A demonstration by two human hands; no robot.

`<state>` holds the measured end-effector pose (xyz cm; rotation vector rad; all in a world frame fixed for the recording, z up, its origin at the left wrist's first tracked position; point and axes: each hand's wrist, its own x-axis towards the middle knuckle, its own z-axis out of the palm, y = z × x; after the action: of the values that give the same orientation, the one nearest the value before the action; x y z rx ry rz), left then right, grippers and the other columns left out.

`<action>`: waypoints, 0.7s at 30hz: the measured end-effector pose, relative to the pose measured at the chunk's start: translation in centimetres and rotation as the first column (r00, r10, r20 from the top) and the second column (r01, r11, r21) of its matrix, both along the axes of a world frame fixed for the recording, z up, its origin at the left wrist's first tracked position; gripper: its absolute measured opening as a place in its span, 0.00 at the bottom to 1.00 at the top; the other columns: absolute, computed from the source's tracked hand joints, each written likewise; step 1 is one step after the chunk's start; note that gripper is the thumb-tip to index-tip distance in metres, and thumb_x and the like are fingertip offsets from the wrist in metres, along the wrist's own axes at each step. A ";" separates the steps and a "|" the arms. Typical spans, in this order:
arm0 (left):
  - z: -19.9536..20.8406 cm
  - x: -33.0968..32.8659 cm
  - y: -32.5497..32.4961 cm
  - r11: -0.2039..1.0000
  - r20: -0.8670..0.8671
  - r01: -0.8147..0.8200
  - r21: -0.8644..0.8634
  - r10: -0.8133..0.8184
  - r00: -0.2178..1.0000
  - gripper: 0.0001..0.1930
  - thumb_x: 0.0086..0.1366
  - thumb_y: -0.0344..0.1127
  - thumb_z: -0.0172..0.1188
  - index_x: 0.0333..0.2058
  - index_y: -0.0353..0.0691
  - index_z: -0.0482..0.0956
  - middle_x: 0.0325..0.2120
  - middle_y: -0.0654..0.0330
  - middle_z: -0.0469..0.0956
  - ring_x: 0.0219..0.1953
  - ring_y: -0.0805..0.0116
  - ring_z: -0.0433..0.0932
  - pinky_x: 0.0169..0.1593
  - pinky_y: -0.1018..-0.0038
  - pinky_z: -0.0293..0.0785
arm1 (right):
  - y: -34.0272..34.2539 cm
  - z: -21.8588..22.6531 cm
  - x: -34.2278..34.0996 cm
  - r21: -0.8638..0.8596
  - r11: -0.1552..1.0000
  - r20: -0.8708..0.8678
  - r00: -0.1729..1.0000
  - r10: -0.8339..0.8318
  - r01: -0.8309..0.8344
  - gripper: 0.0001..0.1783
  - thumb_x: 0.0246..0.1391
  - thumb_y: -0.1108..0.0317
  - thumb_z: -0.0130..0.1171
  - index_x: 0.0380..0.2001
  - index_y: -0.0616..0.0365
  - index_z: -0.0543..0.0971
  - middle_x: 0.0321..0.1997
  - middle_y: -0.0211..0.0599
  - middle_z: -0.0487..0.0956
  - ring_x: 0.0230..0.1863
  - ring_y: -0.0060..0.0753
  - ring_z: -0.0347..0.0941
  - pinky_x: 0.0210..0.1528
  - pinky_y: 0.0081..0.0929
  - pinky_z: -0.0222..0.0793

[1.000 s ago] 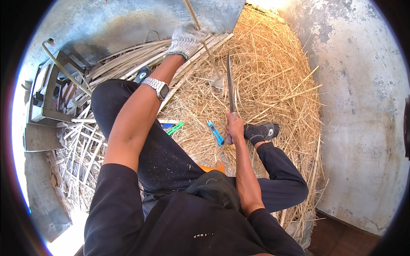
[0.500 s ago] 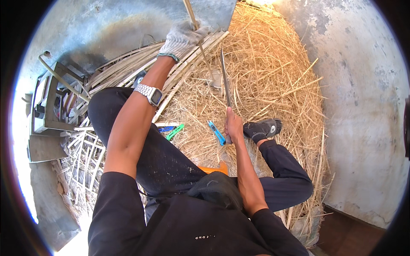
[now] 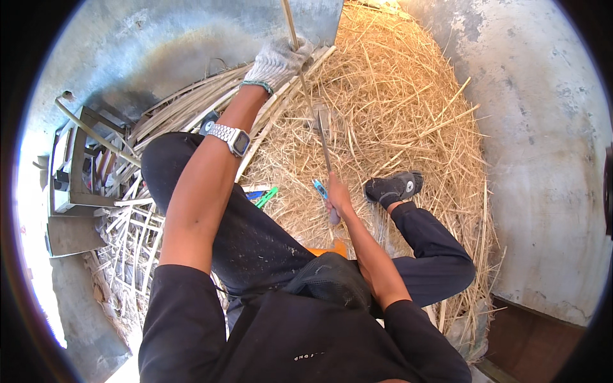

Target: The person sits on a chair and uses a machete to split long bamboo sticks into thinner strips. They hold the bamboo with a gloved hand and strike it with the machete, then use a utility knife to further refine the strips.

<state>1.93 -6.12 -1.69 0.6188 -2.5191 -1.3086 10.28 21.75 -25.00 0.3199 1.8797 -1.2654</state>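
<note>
My left hand (image 3: 281, 59), in a knitted grey-white glove, is closed round a thin bamboo strip (image 3: 289, 22) held upright at the top middle. The strip's lower part (image 3: 305, 90) comes down below the fist toward the straw. My bare right hand (image 3: 338, 195) grips the handle of a long, narrow-bladed knife (image 3: 324, 143) in the middle of the view. The blade points away from me, its tip close to the strip's lower end; I cannot tell if they touch. Beside that hand lies a light-blue box cutter (image 3: 319, 187), partly hidden by it.
A green box cutter (image 3: 267, 197) and a dark-blue item (image 3: 254, 195) lie by my left leg. An orange object (image 3: 337, 249) sits between my legs. Bamboo strips (image 3: 185, 105) are piled left, shavings (image 3: 396, 108) cover the floor, and a wooden shelf (image 3: 83, 159) stands by the wall (image 3: 536, 159).
My right hand has shifted left, and the knife has swung left with its tip nearer the strip's lower end. My left hand still holds the strip in nearly the same place.
</note>
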 end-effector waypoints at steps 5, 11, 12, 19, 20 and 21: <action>0.9 0.4 1.0 0.997 0.014 0.062 0.036 -0.062 0.998 0.15 0.70 0.44 0.60 0.35 0.36 0.83 0.23 0.61 0.81 0.24 0.72 0.77 0.31 0.72 0.78 | 3.3 -2.6 -2.4 -0.135 0.991 0.180 0.984 0.003 0.022 0.38 0.62 0.28 0.44 0.19 0.53 0.65 0.12 0.27 0.61 0.09 0.24 0.56 0.13 0.29 0.57; 2.1 -0.1 2.9 0.993 -0.141 0.108 0.048 -0.101 0.985 0.19 0.70 0.45 0.59 0.26 0.37 0.82 0.18 0.61 0.80 0.24 0.73 0.79 0.34 0.71 0.80 | 3.2 -1.1 -3.8 -0.119 0.992 -0.062 0.997 -0.051 0.044 0.37 0.63 0.30 0.46 0.23 0.57 0.68 0.13 0.30 0.64 0.10 0.25 0.61 0.14 0.31 0.59; 2.4 -0.2 3.2 0.994 -0.126 0.112 0.018 -0.109 0.986 0.18 0.71 0.45 0.59 0.25 0.38 0.82 0.18 0.61 0.80 0.24 0.74 0.79 0.34 0.72 0.79 | 2.9 0.1 -3.9 -0.146 0.989 -0.138 0.990 -0.038 0.018 0.36 0.64 0.32 0.46 0.23 0.58 0.70 0.13 0.33 0.67 0.11 0.27 0.63 0.15 0.32 0.59; 1.1 -2.4 2.8 0.967 -0.054 0.249 -0.047 -0.252 0.966 0.18 0.71 0.46 0.57 0.27 0.39 0.82 0.19 0.63 0.80 0.24 0.74 0.78 0.33 0.72 0.78 | 1.5 4.4 -4.4 -0.109 0.993 -0.523 0.852 -0.026 -0.037 0.32 0.67 0.40 0.47 0.26 0.61 0.73 0.15 0.36 0.71 0.16 0.29 0.70 0.20 0.34 0.64; 0.5 -2.3 2.4 0.970 -0.062 0.235 -0.068 -0.239 0.969 0.18 0.71 0.46 0.57 0.28 0.39 0.83 0.20 0.62 0.80 0.24 0.74 0.78 0.33 0.72 0.78 | 1.2 5.1 -4.5 -0.125 0.991 -0.590 0.807 -0.038 -0.044 0.31 0.68 0.41 0.47 0.26 0.62 0.73 0.15 0.35 0.71 0.16 0.28 0.70 0.20 0.33 0.64; 0.7 -1.6 2.5 0.971 -0.060 0.225 -0.081 -0.230 0.971 0.17 0.71 0.46 0.57 0.28 0.39 0.83 0.21 0.62 0.81 0.24 0.73 0.78 0.33 0.72 0.77 | 0.9 7.7 -4.0 -0.205 0.978 -0.548 0.833 -0.081 -0.039 0.29 0.69 0.45 0.47 0.27 0.61 0.73 0.14 0.32 0.70 0.16 0.24 0.68 0.19 0.30 0.63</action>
<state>0.29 -3.66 -1.01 0.2689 -2.6288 -1.2772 6.23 22.68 -17.32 -0.1670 2.1899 -1.6859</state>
